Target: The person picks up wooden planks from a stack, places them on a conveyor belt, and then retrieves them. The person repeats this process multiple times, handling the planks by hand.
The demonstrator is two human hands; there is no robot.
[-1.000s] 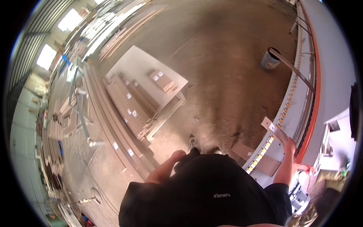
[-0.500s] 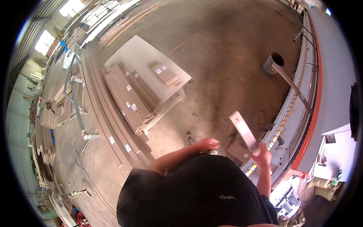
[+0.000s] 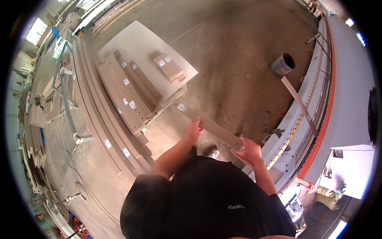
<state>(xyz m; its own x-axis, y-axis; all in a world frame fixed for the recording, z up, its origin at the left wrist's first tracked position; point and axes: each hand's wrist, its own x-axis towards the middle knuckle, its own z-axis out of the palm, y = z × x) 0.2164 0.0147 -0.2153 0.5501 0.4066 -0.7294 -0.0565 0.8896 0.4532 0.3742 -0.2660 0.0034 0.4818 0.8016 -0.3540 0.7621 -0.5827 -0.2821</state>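
A long, narrow brown panel (image 3: pixel 219 131) with a white label near its far left end is held slantwise in front of my body, broad face up. My left hand (image 3: pixel 194 129) grips its near edge around the middle. My right hand (image 3: pixel 250 151) is closed on the near right end, thumb over the face. Beyond the panel's left end, a white-topped table (image 3: pixel 139 38) bears similar drilled and labelled panels (image 3: pixel 127 89) and a short stack of small panels (image 3: pixel 169 67).
On my right runs a long grey machine (image 3: pixel 352 103) with an orange stripe; a narrow strip (image 3: pixel 300 101) lies across its side rail. A metal bucket (image 3: pixel 283 64) stands on the floor beside it. Long stacked boards (image 3: pixel 99 115) and a metal frame (image 3: pixel 65 97) are at left.
The panel has swung from upright in my right hand to slanting left across my front, its label now showing. My left hand has reached forward and taken hold of it.
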